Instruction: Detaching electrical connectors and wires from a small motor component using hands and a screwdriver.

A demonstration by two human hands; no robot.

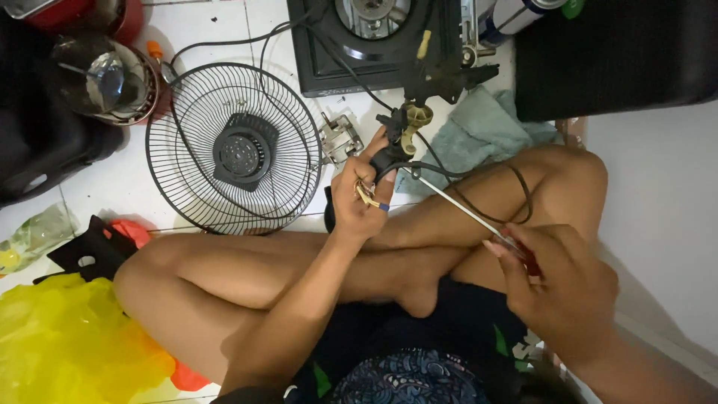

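**Working a screwdriver into a small black fan part**

Sitting cross-legged on the tiled floor, I hold a small black part (395, 138) with cream-coloured fittings up over my knees. My left hand (363, 198) is clenched around its lower end, where a black cable (479, 179) and a few loose wire ends come out between my fingers. My right hand (557, 280) is wrapped around the red handle of a screwdriver (456, 206), and the metal shaft runs up and left so that its tip meets the part just beside my left thumb.

Judging by what lies around me, the taking apart is well along: the wire fan guard (233, 150) lies flat on the floor to my left, off the fan, and a small metal bracket (340, 138) sits loose beside it. A black housing (374, 41) lies above, past a blue-green cloth (482, 127). The part in my hand looks not yet opened; I cannot tell whether its screw is loose.
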